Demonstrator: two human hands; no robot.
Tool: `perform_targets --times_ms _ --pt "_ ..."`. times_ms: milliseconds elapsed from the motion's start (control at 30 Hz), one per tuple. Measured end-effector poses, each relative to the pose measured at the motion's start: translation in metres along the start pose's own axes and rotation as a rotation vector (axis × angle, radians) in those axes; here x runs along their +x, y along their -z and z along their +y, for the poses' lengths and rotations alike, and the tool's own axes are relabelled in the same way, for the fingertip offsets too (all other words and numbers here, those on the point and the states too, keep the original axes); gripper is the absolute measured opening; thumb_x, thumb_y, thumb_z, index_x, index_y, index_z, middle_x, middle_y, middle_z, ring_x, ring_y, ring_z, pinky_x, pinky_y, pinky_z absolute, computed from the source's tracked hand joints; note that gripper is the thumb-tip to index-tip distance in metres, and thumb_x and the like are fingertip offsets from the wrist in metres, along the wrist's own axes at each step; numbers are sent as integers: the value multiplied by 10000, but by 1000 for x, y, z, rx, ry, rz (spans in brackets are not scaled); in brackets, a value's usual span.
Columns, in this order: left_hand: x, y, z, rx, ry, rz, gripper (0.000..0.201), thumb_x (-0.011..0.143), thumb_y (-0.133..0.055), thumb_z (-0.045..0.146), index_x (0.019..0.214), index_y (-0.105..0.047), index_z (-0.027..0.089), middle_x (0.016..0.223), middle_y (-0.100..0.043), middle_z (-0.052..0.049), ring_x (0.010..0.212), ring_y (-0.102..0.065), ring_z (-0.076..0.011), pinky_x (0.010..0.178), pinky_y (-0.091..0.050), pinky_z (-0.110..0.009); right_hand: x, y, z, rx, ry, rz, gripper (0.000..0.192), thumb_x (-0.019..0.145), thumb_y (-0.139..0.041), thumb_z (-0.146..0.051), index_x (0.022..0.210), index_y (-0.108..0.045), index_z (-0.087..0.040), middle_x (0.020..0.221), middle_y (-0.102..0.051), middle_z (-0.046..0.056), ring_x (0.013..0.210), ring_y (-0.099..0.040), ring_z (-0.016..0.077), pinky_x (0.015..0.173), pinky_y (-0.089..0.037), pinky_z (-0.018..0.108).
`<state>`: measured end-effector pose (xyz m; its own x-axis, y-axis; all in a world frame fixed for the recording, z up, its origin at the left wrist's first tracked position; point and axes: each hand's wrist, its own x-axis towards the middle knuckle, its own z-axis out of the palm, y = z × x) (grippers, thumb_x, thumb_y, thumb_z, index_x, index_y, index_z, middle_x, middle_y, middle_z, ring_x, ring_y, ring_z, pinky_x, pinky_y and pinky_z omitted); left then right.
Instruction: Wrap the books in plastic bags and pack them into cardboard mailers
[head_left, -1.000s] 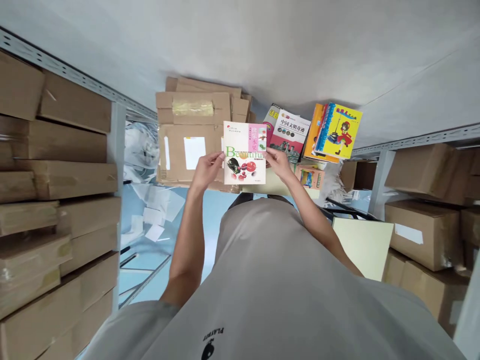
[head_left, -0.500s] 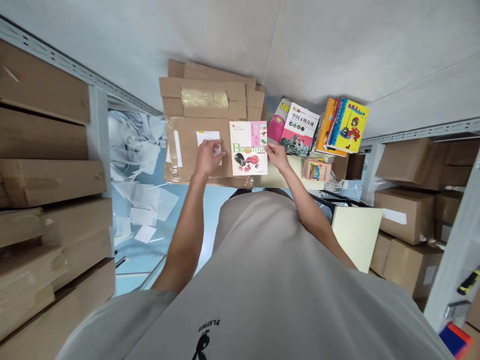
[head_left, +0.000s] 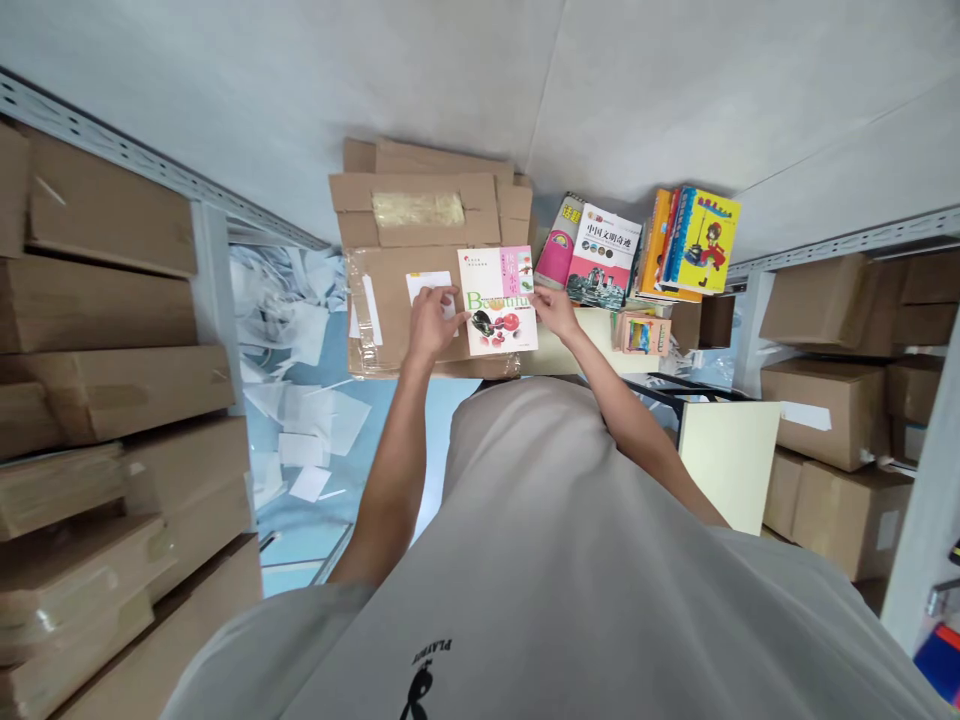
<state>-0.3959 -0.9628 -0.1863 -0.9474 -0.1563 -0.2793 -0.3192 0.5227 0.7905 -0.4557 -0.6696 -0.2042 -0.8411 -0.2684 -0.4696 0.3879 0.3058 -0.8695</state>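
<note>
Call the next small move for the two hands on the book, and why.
Probably lower the book flat onto the box and let go: the left hand and right hand pinch its side edges, and it already overlaps the box top.

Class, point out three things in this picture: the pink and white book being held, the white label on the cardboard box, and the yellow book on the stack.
pink and white book [head_left: 499,312]: head view, middle of cover.
white label [head_left: 426,285]: head view, upper part left uncovered.
yellow book [head_left: 711,238]: head view, front cover.

I am in a storeroom. Brown cardboard boxes [head_left: 112,300] fill metal shelves [head_left: 214,300] at the left and right, with stacked books [head_left: 701,245] at upper right.
</note>
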Motion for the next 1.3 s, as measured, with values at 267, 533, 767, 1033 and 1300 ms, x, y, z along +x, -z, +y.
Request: perform_targets --times_ms 267,533,767,1033,1300 --pt "5 -2 -4 -1 11 6 435 824 -905 182 1243 -793 227 1134 -656 -76 1001 -668 -288 1115 -567 -487 3 -10 0 19 -9 103 666 762 -929 -833 1049 -839 -238 1101 -907 123 1164 -861 378 1072 -706 538" --pt "-1 2 13 -98 112 34 455 823 -901 289 1253 -793 187 1184 -780 -114 1024 -720 -274 1096 -595 -465 -23 -5 -14 176 52 47 791 763 -918 -864 1225 -863 -225 1210 -907 122 1302 -811 417 1071 -716 582" --pt "-25 -51 78 -510 112 -337 752 763 -916 862 1092 -833 191 990 -867 -114 1010 -808 -309 934 -653 -429 -125 53 -8 387 31 249 831 685 -973 -890 1223 -903 -261 1224 -920 65 1217 -835 375 1018 -729 519" --pt "-69 -199 183 -474 83 -1009 769 670 -994 909 923 -829 201 947 -884 -81 949 -838 -266 978 -668 -411 -313 111 48 672 -30 842 710 698 -1059 -776 1208 -933 -299 1192 -933 53 1135 -873 344 1068 -728 560" --pt "-176 -337 289 -307 -101 -1300 699 738 -1009 825 990 -847 193 1014 -888 -81 1038 -844 -280 935 -666 -372 -472 156 122 788 56 1258 660 716 -1036 -794 1164 -938 -320 1193 -936 64 1210 -879 390 1067 -739 615"
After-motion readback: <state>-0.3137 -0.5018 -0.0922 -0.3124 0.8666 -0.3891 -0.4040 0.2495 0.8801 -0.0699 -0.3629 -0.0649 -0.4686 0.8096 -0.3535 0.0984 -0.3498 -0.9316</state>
